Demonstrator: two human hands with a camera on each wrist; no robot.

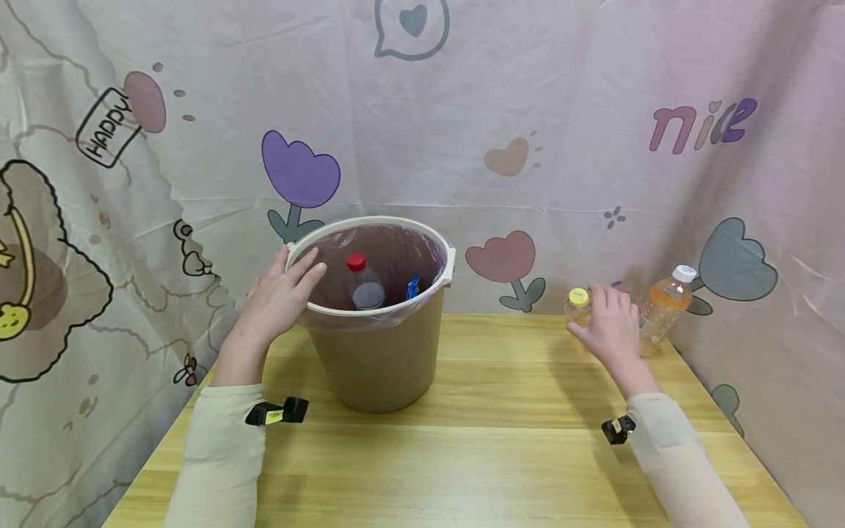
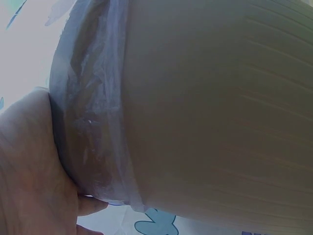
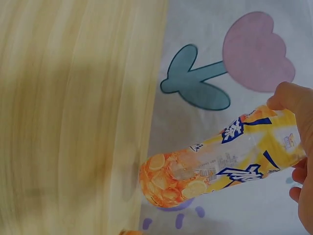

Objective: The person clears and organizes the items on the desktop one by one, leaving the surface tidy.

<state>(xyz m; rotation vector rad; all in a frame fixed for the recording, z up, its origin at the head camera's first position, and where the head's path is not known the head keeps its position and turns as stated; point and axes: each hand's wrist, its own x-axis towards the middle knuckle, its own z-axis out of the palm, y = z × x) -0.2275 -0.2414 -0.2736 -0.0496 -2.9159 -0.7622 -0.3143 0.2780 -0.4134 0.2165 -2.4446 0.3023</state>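
Note:
In the head view, my left hand (image 1: 273, 297) rests on the left rim of a brown bin (image 1: 379, 367), its fingers extended over the edge. The left wrist view shows that hand (image 2: 34, 161) against the bin's rim and clear plastic liner (image 2: 105, 98). At the right, my right hand (image 1: 614, 323) grips a yellow-capped drink bottle (image 1: 578, 299). Its yellow and orange label with fruit slices shows on the bottle (image 3: 215, 164) in the right wrist view, fingers around its upper part. Whether its base touches the table cannot be told.
Inside the bin are a red-capped clear bottle (image 1: 364, 284) and a blue item (image 1: 412, 287). Just right of my right hand stands a white-capped bottle of orange drink (image 1: 668, 304). The wooden table (image 1: 462, 469) meets a printed cloth (image 1: 422, 110) at the back.

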